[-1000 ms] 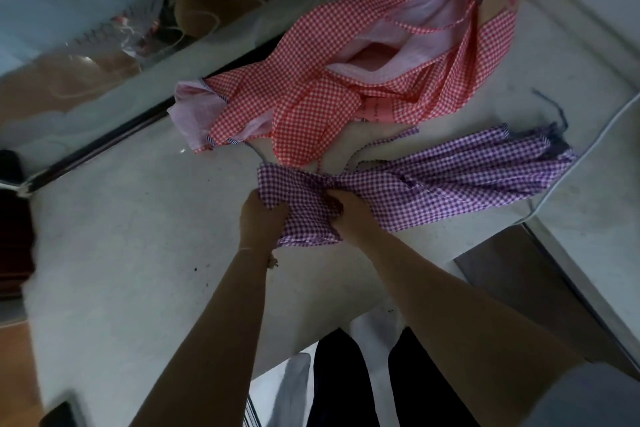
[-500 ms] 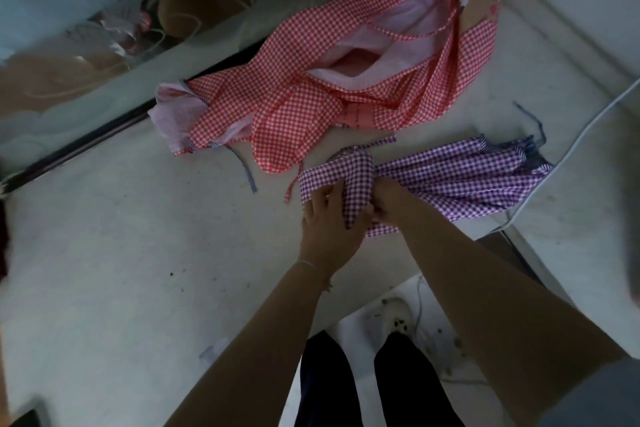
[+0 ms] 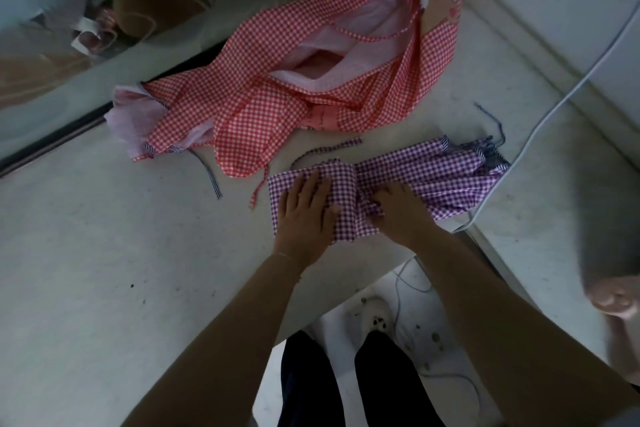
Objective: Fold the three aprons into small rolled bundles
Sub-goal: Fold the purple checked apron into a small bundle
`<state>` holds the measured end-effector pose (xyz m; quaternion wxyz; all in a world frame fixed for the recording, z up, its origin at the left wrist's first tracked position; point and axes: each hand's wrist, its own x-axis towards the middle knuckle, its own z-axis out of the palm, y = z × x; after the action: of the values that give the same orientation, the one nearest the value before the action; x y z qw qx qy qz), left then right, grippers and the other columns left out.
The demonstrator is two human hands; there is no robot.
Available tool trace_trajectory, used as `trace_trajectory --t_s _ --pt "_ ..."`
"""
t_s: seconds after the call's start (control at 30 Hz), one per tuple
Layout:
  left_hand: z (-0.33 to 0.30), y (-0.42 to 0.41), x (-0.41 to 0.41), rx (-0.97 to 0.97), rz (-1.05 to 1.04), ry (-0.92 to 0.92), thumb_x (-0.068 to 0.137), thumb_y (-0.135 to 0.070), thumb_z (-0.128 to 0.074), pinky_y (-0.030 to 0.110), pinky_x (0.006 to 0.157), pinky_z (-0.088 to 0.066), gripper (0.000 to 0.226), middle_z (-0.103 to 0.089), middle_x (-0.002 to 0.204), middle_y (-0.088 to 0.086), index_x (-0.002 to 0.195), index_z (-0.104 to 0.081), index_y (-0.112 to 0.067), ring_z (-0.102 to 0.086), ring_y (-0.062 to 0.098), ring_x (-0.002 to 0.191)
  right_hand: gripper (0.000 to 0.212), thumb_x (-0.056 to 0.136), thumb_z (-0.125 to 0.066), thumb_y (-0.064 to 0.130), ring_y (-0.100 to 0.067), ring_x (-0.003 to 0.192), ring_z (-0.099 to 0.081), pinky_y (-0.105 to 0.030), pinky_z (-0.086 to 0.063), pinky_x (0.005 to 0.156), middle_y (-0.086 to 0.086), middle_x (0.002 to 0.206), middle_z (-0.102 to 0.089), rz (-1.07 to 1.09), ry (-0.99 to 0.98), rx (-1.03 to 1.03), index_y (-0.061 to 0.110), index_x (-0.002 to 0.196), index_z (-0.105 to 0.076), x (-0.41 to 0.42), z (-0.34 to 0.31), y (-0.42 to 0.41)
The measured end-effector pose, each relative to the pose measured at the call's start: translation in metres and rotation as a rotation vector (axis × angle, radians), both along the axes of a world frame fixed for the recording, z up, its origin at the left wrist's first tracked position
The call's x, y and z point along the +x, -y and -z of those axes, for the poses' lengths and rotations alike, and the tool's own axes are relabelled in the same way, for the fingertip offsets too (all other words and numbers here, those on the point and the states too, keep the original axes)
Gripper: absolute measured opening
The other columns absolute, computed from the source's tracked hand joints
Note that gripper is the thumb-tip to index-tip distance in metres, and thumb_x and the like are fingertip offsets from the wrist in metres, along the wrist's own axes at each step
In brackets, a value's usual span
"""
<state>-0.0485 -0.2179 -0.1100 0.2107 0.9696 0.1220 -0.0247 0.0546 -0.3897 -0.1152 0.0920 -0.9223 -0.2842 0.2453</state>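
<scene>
Head view: the purple-and-white gingham cotton apron (image 3: 408,180) lies just below the crumpled red-and-white gingham apron (image 3: 294,87). Since a second ago its left end has been folded over, so rolling has begun. It is pressed flat by the left hand (image 3: 301,215) and pinched by the right hand (image 3: 398,211). No writing can be read.
</scene>
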Motion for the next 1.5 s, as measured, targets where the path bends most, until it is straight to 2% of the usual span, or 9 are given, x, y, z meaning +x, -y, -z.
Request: trace_trajectory --t_s 0.27,0.43,0.57,0.73,0.9,1.1,1.23,1.4,1.5 --pt "-0.008 -0.015 0.029 -0.055 -0.089 0.019 0.088 -0.057 -0.021 0.044 0.111 -0.024 0.072 -0.039 0.148 0.01 0.143 -0.039 -0.014 -0.036 0.035 0.131 0.04 0.1 -0.034 0.037 -0.029 0.104 -0.055 -0.036 -0.044 0.087 -0.012 0.117 -0.059 -0.068 -0.059 0.042 0.009 0.117 -0.057 0.029 0.0 -0.013" --pt "-0.003 -0.019 0.043 0.173 -0.106 -0.124 0.087 -0.059 -0.015 0.048 0.108 -0.021 0.074 -0.057 0.129 0.012 0.131 -0.052 -0.013 -0.042 0.037 0.12 0.042 0.102 -0.031 0.035 -0.028 0.103 -0.057 -0.036 -0.044 0.089 -0.014 0.117 -0.061 -0.046 -0.104 0.055 0.006 0.115 -0.058 0.034 0.001 -0.016" --pt "0.013 -0.016 0.028 0.186 -0.025 -0.067 0.089 -0.061 -0.025 0.053 0.11 -0.021 0.067 -0.06 0.112 0.016 0.122 -0.058 -0.013 -0.051 0.037 0.113 0.035 0.098 -0.039 0.032 -0.027 0.096 -0.062 -0.037 -0.05 0.086 -0.009 0.108 -0.067 -0.019 -0.029 0.065 0.011 0.109 -0.065 0.033 0.008 -0.018" --pt "0.013 -0.002 0.014 0.279 0.037 -0.076 0.091 -0.061 -0.029 0.047 0.078 -0.048 0.06 -0.052 0.125 0.015 0.143 -0.033 -0.032 -0.054 0.035 0.105 0.016 0.074 -0.073 0.03 -0.028 0.079 -0.059 -0.034 -0.049 0.072 -0.008 0.079 -0.063 0.049 0.374 -0.005 0.014 0.074 -0.069 0.02 0.009 -0.024" --pt "0.016 0.016 0.001 0.387 -0.079 -0.173 0.095 -0.055 -0.022 0.036 0.062 -0.044 0.055 -0.054 0.11 0.015 0.145 -0.034 -0.034 -0.056 0.031 0.083 0.031 0.091 -0.053 0.03 -0.025 0.087 -0.062 -0.036 -0.053 0.072 -0.009 0.1 -0.064 0.225 0.169 0.377 0.012 0.116 -0.057 -0.003 -0.002 -0.024" --pt "0.011 0.03 -0.002 0.23 -0.313 -0.363 0.097 -0.054 -0.028 0.041 0.077 -0.047 0.059 -0.049 0.124 0.015 0.144 -0.025 -0.019 -0.053 0.034 0.106 0.062 0.078 -0.05 0.065 -0.017 0.092 -0.051 -0.029 -0.046 0.074 -0.001 0.1 -0.055 0.327 0.022 0.377 0.013 0.113 -0.052 -0.061 -0.017 -0.005" --pt "0.003 0.027 -0.001 0.141 -0.307 -0.379 0.097 -0.054 -0.025 0.042 0.08 -0.046 0.056 -0.052 0.124 0.013 0.136 -0.034 -0.014 -0.055 0.032 0.105 0.04 0.09 -0.058 0.034 -0.025 0.1 -0.059 -0.03 -0.046 0.083 -0.009 0.107 -0.06 0.493 -0.401 0.333 0.007 0.119 -0.054 -0.051 -0.015 -0.002" --pt "0.002 0.016 -0.009 -0.209 -0.302 -0.252 0.099 -0.048 -0.028 0.039 0.081 -0.049 0.049 -0.064 0.103 0.014 0.112 -0.053 -0.008 -0.061 0.032 0.093 0.027 0.094 -0.053 0.023 -0.031 0.104 -0.058 -0.04 -0.044 0.096 -0.012 0.111 -0.065 0.286 -0.168 0.377 0.009 0.116 -0.062 -0.04 -0.005 -0.001" --pt "0.002 0.011 -0.011 -0.459 -0.343 -0.265 0.1 -0.039 -0.034 0.036 0.088 -0.044 0.047 -0.057 0.127 0.013 0.14 -0.035 -0.014 -0.056 0.031 0.11 0.03 0.098 -0.045 0.024 -0.028 0.102 -0.059 -0.038 -0.047 0.093 -0.011 0.114 -0.063 0.19 -0.236 0.352 0.011 0.122 -0.057 -0.033 -0.004 -0.003"
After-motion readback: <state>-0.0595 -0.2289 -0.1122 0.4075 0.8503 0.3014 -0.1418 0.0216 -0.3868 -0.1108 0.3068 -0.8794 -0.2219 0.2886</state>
